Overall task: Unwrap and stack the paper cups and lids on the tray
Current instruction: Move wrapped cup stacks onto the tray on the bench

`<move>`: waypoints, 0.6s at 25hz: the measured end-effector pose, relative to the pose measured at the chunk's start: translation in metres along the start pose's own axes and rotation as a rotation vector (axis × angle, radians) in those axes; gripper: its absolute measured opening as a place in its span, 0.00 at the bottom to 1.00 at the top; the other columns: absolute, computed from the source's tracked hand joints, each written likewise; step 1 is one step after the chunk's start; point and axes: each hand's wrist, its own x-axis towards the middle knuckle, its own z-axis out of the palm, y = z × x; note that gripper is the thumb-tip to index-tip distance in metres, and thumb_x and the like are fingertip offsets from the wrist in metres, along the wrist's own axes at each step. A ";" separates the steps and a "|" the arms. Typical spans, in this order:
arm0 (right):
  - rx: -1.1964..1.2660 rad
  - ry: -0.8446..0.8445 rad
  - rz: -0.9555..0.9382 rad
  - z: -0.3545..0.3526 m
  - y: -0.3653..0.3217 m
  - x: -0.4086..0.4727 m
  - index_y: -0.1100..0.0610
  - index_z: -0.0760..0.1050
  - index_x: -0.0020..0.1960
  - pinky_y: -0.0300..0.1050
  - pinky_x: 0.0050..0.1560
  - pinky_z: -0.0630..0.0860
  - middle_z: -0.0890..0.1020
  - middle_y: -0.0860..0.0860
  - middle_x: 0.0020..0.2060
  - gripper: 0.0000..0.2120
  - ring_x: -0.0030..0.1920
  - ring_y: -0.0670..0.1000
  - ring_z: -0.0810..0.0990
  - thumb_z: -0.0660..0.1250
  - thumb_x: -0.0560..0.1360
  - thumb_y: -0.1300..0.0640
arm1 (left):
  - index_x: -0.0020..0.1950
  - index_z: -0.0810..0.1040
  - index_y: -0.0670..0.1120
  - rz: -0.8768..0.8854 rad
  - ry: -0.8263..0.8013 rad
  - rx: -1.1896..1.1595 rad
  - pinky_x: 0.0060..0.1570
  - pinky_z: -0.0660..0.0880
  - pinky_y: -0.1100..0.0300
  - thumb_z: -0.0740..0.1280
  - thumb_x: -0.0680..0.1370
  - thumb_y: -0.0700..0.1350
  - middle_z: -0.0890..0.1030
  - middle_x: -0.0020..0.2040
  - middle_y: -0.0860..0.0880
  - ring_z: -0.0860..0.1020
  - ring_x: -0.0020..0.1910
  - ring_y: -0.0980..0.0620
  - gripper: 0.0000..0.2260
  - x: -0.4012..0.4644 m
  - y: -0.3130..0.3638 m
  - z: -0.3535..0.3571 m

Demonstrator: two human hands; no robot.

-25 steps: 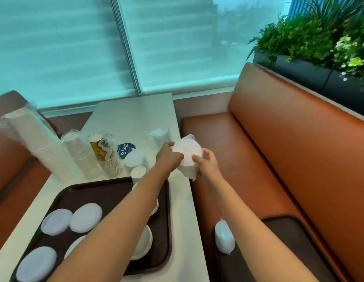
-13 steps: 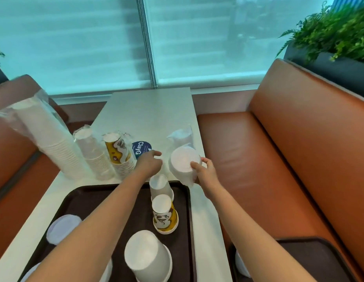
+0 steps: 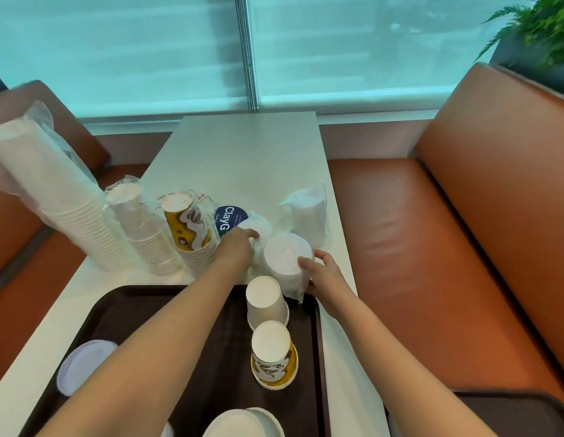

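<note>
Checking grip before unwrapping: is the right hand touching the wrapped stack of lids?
Touching. The head view shows the right hand with fingers curled against the wrapped stack of lids, pinching its plastic.

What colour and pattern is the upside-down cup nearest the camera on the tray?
Yellow with a brown-and-white swirl design, white base up: the printed cup on the tray, head view.

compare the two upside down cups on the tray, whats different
The far cup is plain white; the near cup has a yellow print with a brown and white swirl. The far cup stands closer to the tray edge by the right hand. Both stand upside down, bases up, unwrapped.
</note>
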 end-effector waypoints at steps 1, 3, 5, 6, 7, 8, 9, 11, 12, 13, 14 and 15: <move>0.005 -0.007 0.002 0.001 0.001 0.002 0.54 0.65 0.66 0.49 0.45 0.79 0.75 0.58 0.60 0.19 0.55 0.59 0.78 0.65 0.77 0.58 | 0.65 0.75 0.49 0.002 0.019 -0.003 0.58 0.73 0.54 0.59 0.75 0.29 0.71 0.67 0.43 0.71 0.64 0.44 0.24 0.007 0.000 0.002; 0.013 -0.017 0.001 0.002 0.001 0.006 0.55 0.65 0.67 0.48 0.45 0.79 0.75 0.58 0.59 0.20 0.55 0.58 0.78 0.65 0.77 0.58 | 0.65 0.76 0.49 0.001 0.052 -0.030 0.60 0.72 0.53 0.59 0.75 0.29 0.70 0.67 0.44 0.71 0.65 0.44 0.23 0.018 -0.001 0.006; 0.012 -0.023 0.004 0.004 0.000 0.011 0.55 0.65 0.66 0.49 0.47 0.79 0.75 0.58 0.59 0.19 0.56 0.59 0.78 0.65 0.77 0.58 | 0.64 0.76 0.49 -0.002 0.074 -0.047 0.60 0.72 0.55 0.60 0.76 0.30 0.70 0.67 0.44 0.71 0.65 0.44 0.22 0.027 -0.001 0.008; 0.007 -0.027 0.011 0.006 0.000 0.014 0.55 0.65 0.65 0.50 0.48 0.79 0.75 0.58 0.59 0.19 0.56 0.59 0.78 0.65 0.77 0.58 | 0.64 0.75 0.49 0.003 0.077 -0.041 0.61 0.71 0.55 0.60 0.76 0.31 0.70 0.67 0.44 0.70 0.65 0.44 0.21 0.030 -0.002 0.008; 0.000 -0.033 0.019 0.008 0.000 0.017 0.55 0.65 0.65 0.51 0.48 0.79 0.75 0.58 0.59 0.19 0.56 0.60 0.78 0.65 0.77 0.58 | 0.65 0.75 0.49 0.010 0.074 -0.031 0.61 0.70 0.54 0.60 0.76 0.31 0.69 0.68 0.44 0.69 0.66 0.44 0.21 0.034 -0.002 0.008; -0.010 -0.042 0.030 0.011 -0.001 0.020 0.55 0.65 0.66 0.51 0.48 0.79 0.75 0.58 0.59 0.19 0.56 0.60 0.78 0.65 0.77 0.58 | 0.66 0.74 0.49 0.013 0.064 -0.018 0.62 0.69 0.54 0.60 0.77 0.32 0.68 0.68 0.44 0.68 0.66 0.43 0.20 0.036 -0.002 0.008; -0.021 -0.053 0.040 0.014 -0.002 0.022 0.55 0.65 0.66 0.51 0.47 0.79 0.75 0.59 0.60 0.20 0.56 0.60 0.78 0.65 0.77 0.58 | 0.67 0.73 0.49 0.008 0.048 -0.009 0.63 0.68 0.54 0.60 0.77 0.33 0.67 0.69 0.43 0.67 0.67 0.43 0.20 0.037 -0.002 0.007; -0.045 -0.061 0.043 0.020 -0.005 0.026 0.56 0.65 0.66 0.48 0.41 0.78 0.76 0.59 0.59 0.19 0.53 0.59 0.79 0.65 0.77 0.58 | 0.68 0.72 0.48 0.002 0.028 0.013 0.64 0.66 0.54 0.58 0.78 0.33 0.66 0.70 0.43 0.66 0.69 0.43 0.20 0.040 -0.002 0.005; -0.056 -0.060 0.040 0.023 -0.007 0.027 0.57 0.65 0.66 0.48 0.39 0.77 0.76 0.59 0.58 0.19 0.51 0.59 0.79 0.64 0.77 0.58 | 0.68 0.72 0.48 0.000 0.018 0.024 0.64 0.66 0.55 0.57 0.78 0.34 0.66 0.70 0.43 0.66 0.68 0.44 0.20 0.041 -0.001 0.003; -0.071 -0.056 0.035 0.025 -0.008 0.030 0.57 0.65 0.66 0.48 0.39 0.77 0.76 0.59 0.57 0.19 0.49 0.58 0.79 0.64 0.77 0.59 | 0.68 0.72 0.46 -0.004 0.013 0.031 0.64 0.66 0.55 0.56 0.79 0.34 0.67 0.70 0.43 0.68 0.68 0.44 0.19 0.042 0.000 0.000; -0.097 -0.051 0.029 0.026 -0.010 0.032 0.57 0.65 0.66 0.48 0.39 0.77 0.77 0.59 0.56 0.20 0.47 0.57 0.79 0.65 0.76 0.59 | 0.67 0.72 0.45 -0.007 0.009 0.036 0.64 0.67 0.55 0.55 0.80 0.35 0.68 0.70 0.43 0.69 0.67 0.44 0.18 0.041 0.001 -0.002; -0.129 -0.045 0.024 0.028 -0.010 0.035 0.57 0.65 0.66 0.48 0.40 0.77 0.77 0.58 0.56 0.21 0.47 0.56 0.79 0.66 0.76 0.59 | 0.68 0.72 0.44 -0.004 -0.002 0.037 0.65 0.66 0.56 0.54 0.80 0.35 0.68 0.70 0.42 0.69 0.67 0.44 0.18 0.041 0.003 -0.004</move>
